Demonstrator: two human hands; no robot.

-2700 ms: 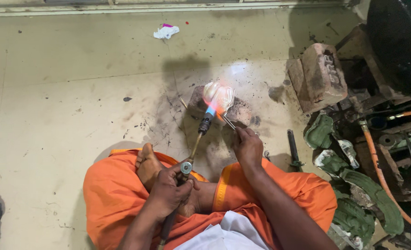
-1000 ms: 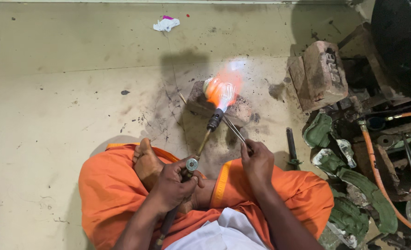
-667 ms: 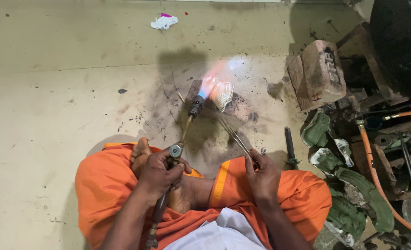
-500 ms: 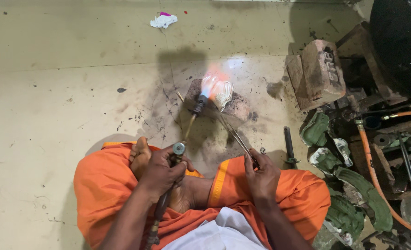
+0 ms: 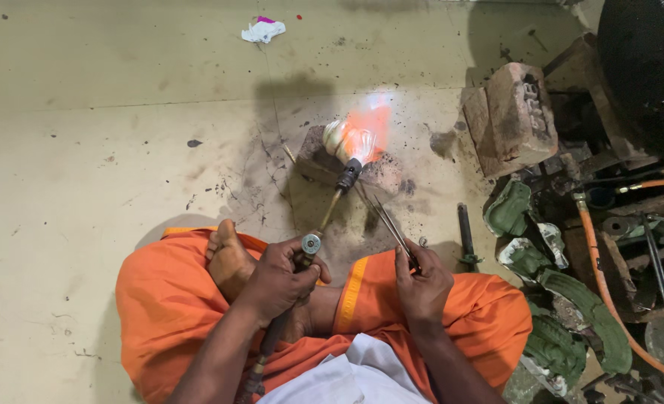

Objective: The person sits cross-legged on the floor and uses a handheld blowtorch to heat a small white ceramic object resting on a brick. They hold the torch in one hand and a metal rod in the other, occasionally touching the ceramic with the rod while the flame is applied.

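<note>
Both hands are working: the left hand (image 5: 278, 278) is gripping the torch (image 5: 330, 209), which should be keeping its flame (image 5: 365, 127) on the workpiece (image 5: 344, 139), while the right hand (image 5: 422, 283) is pinching tweezers (image 5: 388, 221) steady.

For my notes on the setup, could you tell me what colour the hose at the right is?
The hose is orange, seen clearly in the head view.

I can't see the small white lump (image 5: 344, 138) well; bright orange flame (image 5: 367, 129) blurs it. The big black round thing (image 5: 646, 67) is cut off.
</note>
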